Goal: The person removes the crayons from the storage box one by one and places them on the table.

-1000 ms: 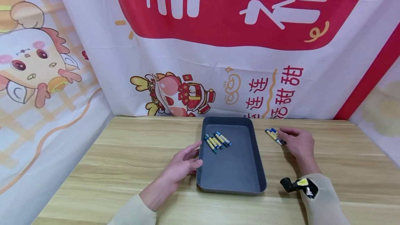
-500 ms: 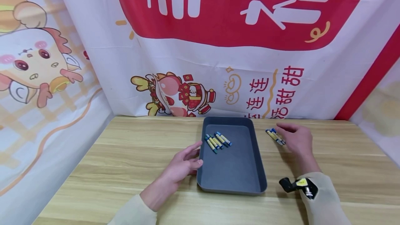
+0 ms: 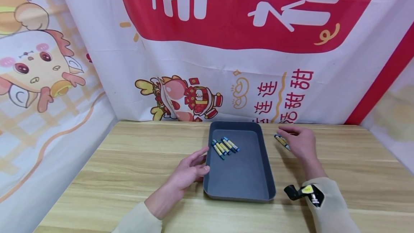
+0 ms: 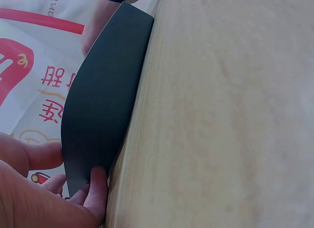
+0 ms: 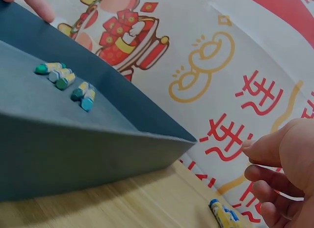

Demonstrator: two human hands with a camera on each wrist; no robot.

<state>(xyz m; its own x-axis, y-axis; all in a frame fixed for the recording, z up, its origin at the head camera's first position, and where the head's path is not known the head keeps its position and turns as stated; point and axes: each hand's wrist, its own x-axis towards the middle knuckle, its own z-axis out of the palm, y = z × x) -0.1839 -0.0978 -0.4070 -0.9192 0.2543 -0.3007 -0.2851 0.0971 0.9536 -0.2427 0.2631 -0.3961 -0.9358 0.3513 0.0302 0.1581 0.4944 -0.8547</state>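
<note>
A dark grey tray [image 3: 240,185] lies mid-table with several blue and yellow crayons [image 3: 225,146] in its far left corner. My left hand [image 3: 194,166] rests on the table, its straight fingers [image 4: 95,188] touching the tray's left wall [image 4: 98,105]. My right hand [image 3: 298,141] hovers right of the tray, fingers loosely bent over a few more crayons [image 3: 280,140] on the wood, partly hiding them. In the right wrist view those crayons [image 5: 223,215] lie below my fingers [image 5: 267,181], which hold nothing. The tray's crayons [image 5: 64,80] show there too.
Printed banners wall in the wooden table [image 3: 136,161] at the back and on both sides. A small black and yellow camera [image 3: 300,191] sits on my right wrist. Bare wood stretches left of the tray and along the front edge.
My right hand has slid left and away from me over the loose crayons, covering more of them. The left hand and tray have stayed put.
</note>
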